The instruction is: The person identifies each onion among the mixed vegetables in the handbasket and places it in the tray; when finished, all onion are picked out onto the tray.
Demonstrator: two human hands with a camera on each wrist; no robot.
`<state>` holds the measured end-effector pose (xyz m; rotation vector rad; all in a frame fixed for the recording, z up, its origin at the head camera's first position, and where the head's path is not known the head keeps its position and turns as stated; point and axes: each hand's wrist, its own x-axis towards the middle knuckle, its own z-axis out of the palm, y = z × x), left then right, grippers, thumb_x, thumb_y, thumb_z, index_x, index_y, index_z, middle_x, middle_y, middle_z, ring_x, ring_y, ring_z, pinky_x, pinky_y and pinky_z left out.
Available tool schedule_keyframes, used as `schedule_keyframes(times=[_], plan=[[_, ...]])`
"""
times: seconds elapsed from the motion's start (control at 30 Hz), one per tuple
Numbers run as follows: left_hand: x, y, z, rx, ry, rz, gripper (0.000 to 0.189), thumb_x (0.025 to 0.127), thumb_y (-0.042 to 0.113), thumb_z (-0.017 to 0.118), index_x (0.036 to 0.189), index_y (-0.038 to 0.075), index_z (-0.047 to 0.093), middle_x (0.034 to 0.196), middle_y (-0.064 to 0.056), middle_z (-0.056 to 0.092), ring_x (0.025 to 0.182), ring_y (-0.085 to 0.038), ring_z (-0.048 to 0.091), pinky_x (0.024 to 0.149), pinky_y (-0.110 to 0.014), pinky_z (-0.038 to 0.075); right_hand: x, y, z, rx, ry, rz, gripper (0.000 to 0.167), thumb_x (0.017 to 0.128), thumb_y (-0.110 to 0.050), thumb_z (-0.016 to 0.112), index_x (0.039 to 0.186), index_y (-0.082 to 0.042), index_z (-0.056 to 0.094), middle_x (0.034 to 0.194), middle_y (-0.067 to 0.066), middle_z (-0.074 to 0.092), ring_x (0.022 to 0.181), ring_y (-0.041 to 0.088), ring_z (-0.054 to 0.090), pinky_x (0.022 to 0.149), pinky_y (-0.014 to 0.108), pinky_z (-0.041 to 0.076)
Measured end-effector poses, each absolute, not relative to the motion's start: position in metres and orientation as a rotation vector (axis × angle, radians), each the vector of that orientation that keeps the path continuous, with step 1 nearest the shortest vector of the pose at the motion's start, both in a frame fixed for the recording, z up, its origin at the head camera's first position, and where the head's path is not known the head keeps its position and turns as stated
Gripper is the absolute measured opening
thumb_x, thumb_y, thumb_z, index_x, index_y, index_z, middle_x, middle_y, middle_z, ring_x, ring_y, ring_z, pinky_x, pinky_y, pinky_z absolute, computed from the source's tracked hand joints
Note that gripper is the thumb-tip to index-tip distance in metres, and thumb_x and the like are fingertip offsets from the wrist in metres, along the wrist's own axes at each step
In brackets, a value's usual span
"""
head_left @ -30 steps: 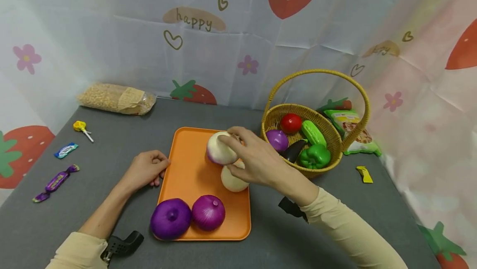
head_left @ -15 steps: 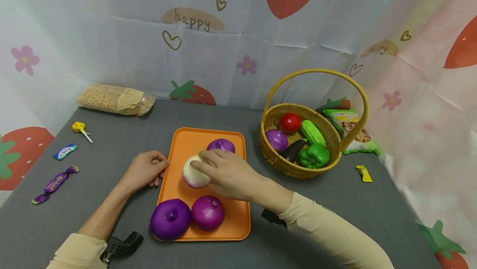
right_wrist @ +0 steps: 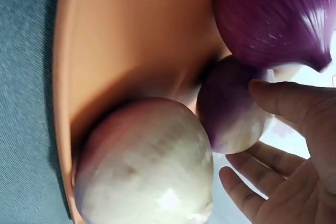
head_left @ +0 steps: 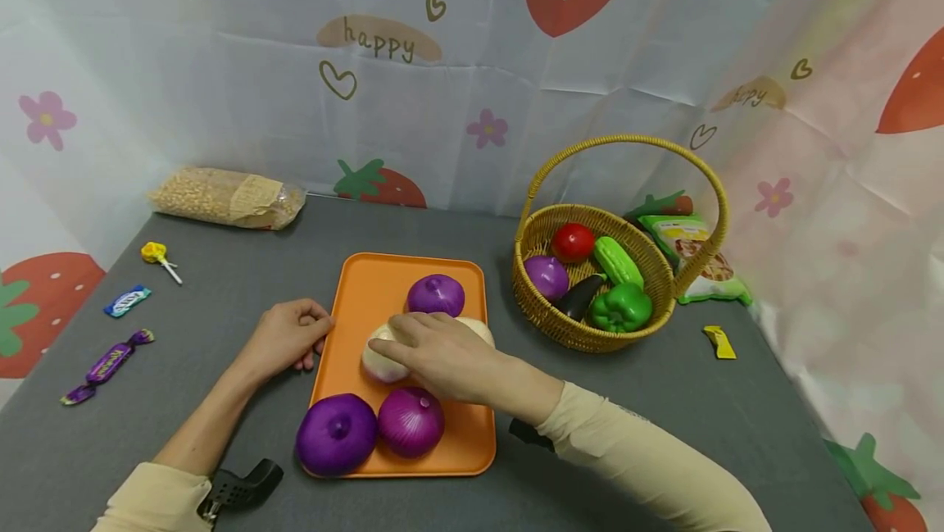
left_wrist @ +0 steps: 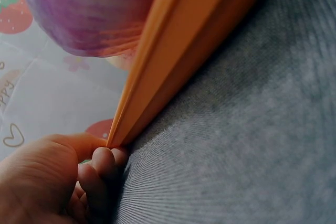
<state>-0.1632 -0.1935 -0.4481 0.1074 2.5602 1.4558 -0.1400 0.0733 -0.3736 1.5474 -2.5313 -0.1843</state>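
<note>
My left hand (head_left: 288, 334) pinches the left rim of an orange tray (head_left: 354, 286), thumb on top and fingers curled below in the left wrist view. My right hand (head_left: 442, 356) is over a white-and-purple turnip (head_left: 383, 360) in the tray's middle; in the right wrist view its thumb lies on one side of the turnip (right_wrist: 231, 108) and fingertips on the other. A larger-looking pale turnip (right_wrist: 152, 166) sits beside it, mostly hidden by the hand in the head view. A purple onion (head_left: 410, 421) and a dark purple round vegetable (head_left: 337, 434) lie at the front, another purple vegetable (head_left: 436, 294) at the back.
A wicker basket (head_left: 542, 323) with a tall handle holds a tomato, cucumber, eggplant, green pepper and purple vegetable. Behind it lies a green snack bag (head_left: 689, 229), with a yellow candy (head_left: 719, 342) nearby. A lollipop (head_left: 155, 252), wrapped candies and a grain bag (head_left: 214, 193) are at left.
My right hand has carried the turnip left and toward me from the tray's back right and lowered it into the middle, uncovering the purple vegetable at the back. The left hand has stayed put.
</note>
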Motion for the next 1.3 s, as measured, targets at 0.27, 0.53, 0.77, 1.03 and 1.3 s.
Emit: schedule_keyframes(times=[0.27, 0.53, 0.77, 1.03, 1.3], plan=[[-0.1628, -0.1933, -0.4490, 0.098, 2.565, 1.455, 0.023, 0.097, 0.023, 0.056, 0.101, 0.002, 0.063, 0.066, -0.006, 0.064, 0.047, -0.015, 0.058, 0.045, -0.033, 0.052, -0.1398, 0.0763, -0.3745, 1.531, -2.534, -0.198, 0.036, 0.095, -0.027, 0.059, 0.132, -0.027, 0.058, 0.132, 0.008, 0.060, 0.122, 0.022, 0.057, 0.099, 0.035, 0.050], [-0.1639, -0.1939, -0.4513, 0.096, 2.580, 1.444, 0.023, 0.097, 0.023, 0.056, 0.100, 0.002, 0.063, 0.066, -0.005, 0.064, 0.046, -0.015, 0.058, 0.045, -0.033, 0.052, -0.1409, 0.0773, -0.3744, 1.526, -2.524, -0.218, 0.033, 0.094, -0.025, 0.062, 0.128, -0.028, 0.063, 0.130, 0.006, 0.061, 0.117, 0.022, 0.060, 0.095, 0.034, 0.052], [-0.1640, -0.1932, -0.4501, 0.100, 2.577, 1.441, 0.022, 0.098, 0.022, 0.056, 0.100, 0.002, 0.063, 0.065, -0.004, 0.063, 0.046, -0.014, 0.058, 0.044, -0.033, 0.052, -0.1417, 0.0772, -0.3748, 1.501, -2.544, -0.205, 0.034, 0.093, -0.026, 0.064, 0.128, -0.028, 0.062, 0.129, 0.005, 0.061, 0.114, 0.021, 0.060, 0.092, 0.032, 0.052], [-0.1632, -0.1926, -0.4490, 0.100, 2.580, 1.437, 0.022, 0.098, 0.022, 0.055, 0.100, 0.002, 0.063, 0.065, -0.004, 0.063, 0.046, -0.014, 0.057, 0.044, -0.032, 0.052, -0.1418, 0.0763, -0.3759, 1.462, -2.560, -0.211, 0.033, 0.095, -0.032, 0.061, 0.127, -0.027, 0.063, 0.128, 0.004, 0.061, 0.113, 0.020, 0.061, 0.091, 0.030, 0.053], [-0.1628, -0.1935, -0.4485, 0.093, 2.570, 1.433, 0.023, 0.098, 0.024, 0.056, 0.102, 0.002, 0.063, 0.066, -0.005, 0.064, 0.047, -0.014, 0.058, 0.045, -0.032, 0.052, -0.1416, 0.0764, -0.3764, 1.443, -2.534, -0.203, 0.035, 0.095, -0.033, 0.060, 0.128, -0.026, 0.062, 0.128, 0.004, 0.061, 0.114, 0.019, 0.061, 0.088, 0.029, 0.054]])
